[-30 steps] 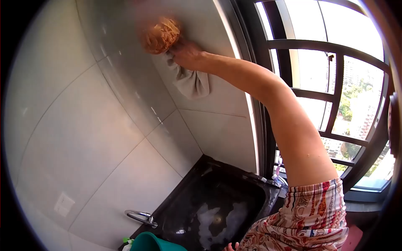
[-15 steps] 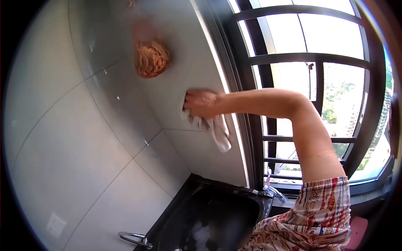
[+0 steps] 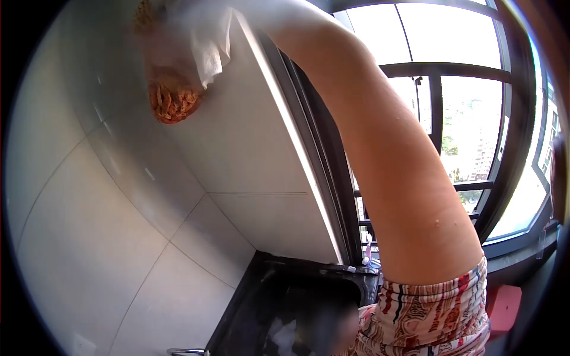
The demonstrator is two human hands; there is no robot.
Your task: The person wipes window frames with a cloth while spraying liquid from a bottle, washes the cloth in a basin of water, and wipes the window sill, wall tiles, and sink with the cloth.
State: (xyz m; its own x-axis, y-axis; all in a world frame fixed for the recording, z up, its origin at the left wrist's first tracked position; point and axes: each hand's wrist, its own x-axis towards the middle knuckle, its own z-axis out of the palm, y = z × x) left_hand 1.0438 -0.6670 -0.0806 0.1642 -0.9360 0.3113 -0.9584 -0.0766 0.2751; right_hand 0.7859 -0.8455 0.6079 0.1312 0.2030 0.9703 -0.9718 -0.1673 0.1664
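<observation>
My right arm reaches up to the top edge, where my right hand (image 3: 240, 5) is blurred and partly cut off. From it hangs a whitish cloth (image 3: 212, 50), against the upper tiled wall (image 3: 255, 130). Just left of the cloth is a hanging reddish-orange bag (image 3: 174, 102) with crumpled contents, its upper part hazy. Low in the view, my left hand (image 3: 345, 333) is a smeared patch beside the patterned clothing, over the right part of the black sink (image 3: 237, 323). Its fingers cannot be made out.
A metal faucet (image 3: 189, 351) shows at the bottom edge, with a wall socket (image 3: 83, 345) to its left. On the right is a dark-framed window (image 3: 436, 110). Small bottles (image 3: 369, 258) stand by the sink's back right corner. A pink object (image 3: 503, 308) lies at the lower right.
My right hand has risen from the middle of the wall to the top edge, the cloth with it. The view has shifted. My left hand now shows as a blur at the bottom.
</observation>
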